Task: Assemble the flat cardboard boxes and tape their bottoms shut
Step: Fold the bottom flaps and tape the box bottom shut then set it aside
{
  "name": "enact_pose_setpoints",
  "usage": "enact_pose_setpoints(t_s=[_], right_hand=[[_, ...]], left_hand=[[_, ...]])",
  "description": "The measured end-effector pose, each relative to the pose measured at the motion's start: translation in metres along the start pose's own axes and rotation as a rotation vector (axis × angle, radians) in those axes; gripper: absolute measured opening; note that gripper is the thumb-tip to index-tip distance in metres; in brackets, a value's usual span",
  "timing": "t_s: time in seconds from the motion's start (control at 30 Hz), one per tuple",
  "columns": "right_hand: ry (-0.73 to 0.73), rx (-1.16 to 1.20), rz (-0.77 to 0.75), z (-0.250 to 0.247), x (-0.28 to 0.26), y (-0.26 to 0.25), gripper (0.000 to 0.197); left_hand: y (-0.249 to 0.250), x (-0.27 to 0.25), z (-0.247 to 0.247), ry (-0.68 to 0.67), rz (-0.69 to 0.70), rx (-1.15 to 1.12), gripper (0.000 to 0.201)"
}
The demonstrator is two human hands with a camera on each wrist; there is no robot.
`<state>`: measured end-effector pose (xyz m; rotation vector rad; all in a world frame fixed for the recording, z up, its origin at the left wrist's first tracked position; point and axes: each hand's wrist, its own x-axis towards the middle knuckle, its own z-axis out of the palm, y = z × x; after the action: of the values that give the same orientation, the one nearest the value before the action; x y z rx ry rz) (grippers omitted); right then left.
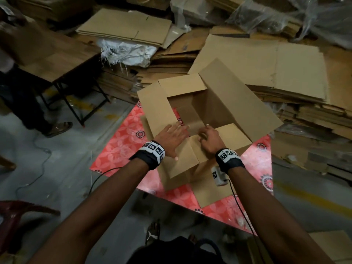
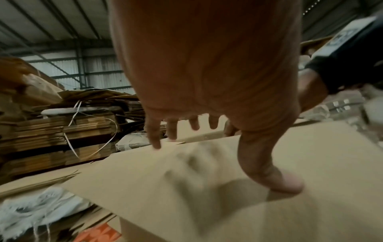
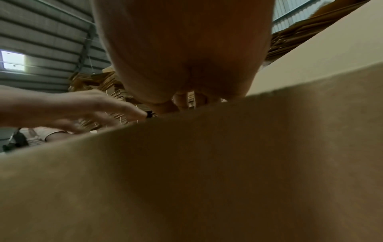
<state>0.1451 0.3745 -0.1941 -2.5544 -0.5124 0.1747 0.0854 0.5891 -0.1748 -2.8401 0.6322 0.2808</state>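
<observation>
An opened cardboard box (image 1: 238, 107) stands on a red patterned mat (image 1: 123, 147) with its flaps up and spread. My left hand (image 1: 171, 138) lies flat on the left flap (image 1: 154, 107), fingers straight and spread, thumb pressed on the cardboard. The left wrist view shows that hand (image 2: 207, 73) over the same flap (image 2: 207, 188). My right hand (image 1: 210, 140) rests on the near short flap (image 1: 234, 136), its fingers curled over the flap's inner edge. In the right wrist view the right hand (image 3: 182, 49) sits above this flap (image 3: 207, 163). No tape is visible.
Tall stacks of flat cardboard (image 1: 285, 79) lie to the right and behind, more sheets (image 1: 123, 27) at the back. A white sack (image 1: 125, 52) lies by a table (image 1: 57, 60) on the left, where another person's foot (image 1: 59, 128) stands. A red chair (image 1: 19, 212) is near left.
</observation>
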Motion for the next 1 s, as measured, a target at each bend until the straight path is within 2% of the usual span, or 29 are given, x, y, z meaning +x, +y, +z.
enact_pose_setpoints(t_s=[0.07, 0.27, 0.43, 0.6, 0.7, 0.83, 0.93, 1.0], right_hand=[[0.025, 0.006, 0.001, -0.007, 0.0, -0.004, 0.033], [0.148, 0.07, -0.092, -0.048, -0.007, -0.009, 0.028], [0.365, 0.222, -0.183, -0.081, -0.035, -0.002, 0.027], [0.579, 0.317, -0.108, -0.095, -0.083, 0.03, 0.023], [0.688, 0.317, -0.053, -0.083, -0.121, 0.054, 0.019], [0.8, 0.37, 0.064, -0.044, -0.162, 0.083, 0.018], [0.809, 0.377, 0.131, -0.014, -0.174, 0.1, 0.036], [0.726, 0.373, 0.191, 0.001, -0.176, 0.108, 0.057]], left_hand=[[-0.006, 0.006, -0.001, -0.021, 0.028, -0.028, 0.125], [0.001, 0.015, 0.011, 0.03, -0.04, -0.079, 0.131], [0.009, 0.031, 0.004, 0.073, -0.064, -0.064, 0.126], [0.019, 0.048, 0.001, 0.146, -0.096, -0.047, 0.122], [0.02, 0.056, 0.002, 0.183, -0.093, -0.059, 0.12], [0.024, 0.064, 0.004, 0.218, -0.092, -0.056, 0.116], [0.028, 0.069, 0.004, 0.234, -0.093, -0.046, 0.115], [0.031, 0.073, 0.003, 0.238, -0.09, -0.045, 0.116]])
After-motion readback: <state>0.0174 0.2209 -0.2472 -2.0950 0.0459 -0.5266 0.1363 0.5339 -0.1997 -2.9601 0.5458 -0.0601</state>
